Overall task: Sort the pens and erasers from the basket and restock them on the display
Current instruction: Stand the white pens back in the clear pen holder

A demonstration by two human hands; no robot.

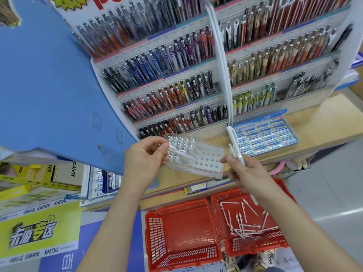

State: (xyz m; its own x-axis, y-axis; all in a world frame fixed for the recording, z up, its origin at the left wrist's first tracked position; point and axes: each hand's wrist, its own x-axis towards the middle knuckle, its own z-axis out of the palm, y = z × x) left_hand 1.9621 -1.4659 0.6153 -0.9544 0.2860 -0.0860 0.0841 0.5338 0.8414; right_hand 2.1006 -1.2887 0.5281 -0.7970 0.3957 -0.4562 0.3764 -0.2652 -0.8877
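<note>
My left hand (144,160) pinches a single white pen (181,153) that lies across a clear acrylic pen holder (206,160) on the wooden counter. The holder's left holes carry white pens; its right holes stand bare. My right hand (249,171) grips a small bunch of white pens (236,149), tips up. Below on the floor, the right red basket (282,242) contains several loose white pens (242,222). The left red basket (153,242) has nothing in it. A tray of Pilot erasers (267,137) sits on the counter to the right.
A tiered pen display (176,79) fills the shelf behind the counter. A large blue board (45,91) leans in from the left. Yellow boxes (23,179) and Pilot boxes (100,183) sit on the lower left shelf. White cables (220,55) hang down the display's middle.
</note>
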